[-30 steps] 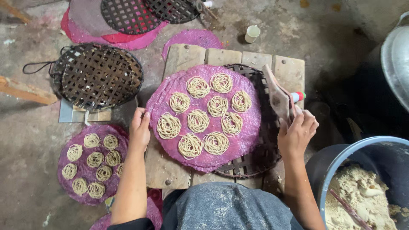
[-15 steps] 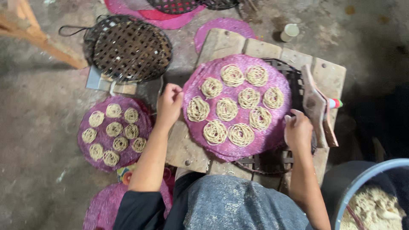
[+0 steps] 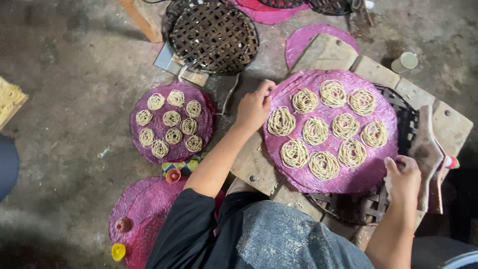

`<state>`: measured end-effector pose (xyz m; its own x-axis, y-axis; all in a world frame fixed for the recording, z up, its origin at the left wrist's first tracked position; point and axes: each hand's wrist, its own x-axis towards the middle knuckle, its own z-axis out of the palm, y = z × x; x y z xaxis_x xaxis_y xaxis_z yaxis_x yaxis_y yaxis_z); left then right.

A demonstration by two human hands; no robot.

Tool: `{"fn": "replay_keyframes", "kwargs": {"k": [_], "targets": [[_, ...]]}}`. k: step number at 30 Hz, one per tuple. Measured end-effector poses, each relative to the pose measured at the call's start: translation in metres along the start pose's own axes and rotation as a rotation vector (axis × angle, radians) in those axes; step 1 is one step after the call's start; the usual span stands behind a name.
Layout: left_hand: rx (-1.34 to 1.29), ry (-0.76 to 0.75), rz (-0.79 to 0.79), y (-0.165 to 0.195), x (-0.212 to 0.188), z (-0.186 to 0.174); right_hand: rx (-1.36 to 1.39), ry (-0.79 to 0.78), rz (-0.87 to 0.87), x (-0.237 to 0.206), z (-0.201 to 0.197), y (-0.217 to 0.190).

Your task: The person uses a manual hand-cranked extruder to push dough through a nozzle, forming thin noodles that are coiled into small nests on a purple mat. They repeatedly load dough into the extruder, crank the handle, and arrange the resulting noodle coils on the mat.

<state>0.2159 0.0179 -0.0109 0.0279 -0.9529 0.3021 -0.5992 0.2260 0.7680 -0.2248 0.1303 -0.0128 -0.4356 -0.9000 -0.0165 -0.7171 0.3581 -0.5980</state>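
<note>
- Two bare hands grip the same round pink mat (image 3: 371, 172), one at each side of it.
- The left hand (image 3: 255, 107) has its fingers curled over the mat's upper-left edge, pinching the rim between thumb and fingertips.
- The right hand (image 3: 404, 179) is closed on the mat's lower-right edge, thumb on top and the other fingers tucked under, so I cannot see them.
- The mat lies flat on a dark woven tray (image 3: 406, 117), which shows past the mat on the right and below; the tray rests on a low wooden plank table (image 3: 328, 52).
- Nine coils of pale noodle (image 3: 315, 130) sit on the mat in rough rows, each apart from its neighbours.
- Just right of the right hand a wooden press (image 3: 427, 149) lies on the table's edge.
- On the floor to the left of the left arm lies a second pink mat (image 3: 204, 117), also carrying nine noodle coils.
- Above that one, a round woven tray (image 3: 213, 37) stands empty on the concrete floor (image 3: 64, 114).
- A small pale cup (image 3: 404, 62) stands beyond the table's top-right corner.
- More pink mats (image 3: 142, 204) are stacked near the person's left knee, with a small yellow cap (image 3: 118, 251) beside them.
</note>
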Motion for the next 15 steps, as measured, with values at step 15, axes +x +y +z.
{"fn": "replay_keyframes", "kwargs": {"k": [15], "targets": [[-0.114,0.044,0.049,0.017,0.012,-0.118,0.633,-0.311,-0.274,0.013,-0.033,-0.116]]}}
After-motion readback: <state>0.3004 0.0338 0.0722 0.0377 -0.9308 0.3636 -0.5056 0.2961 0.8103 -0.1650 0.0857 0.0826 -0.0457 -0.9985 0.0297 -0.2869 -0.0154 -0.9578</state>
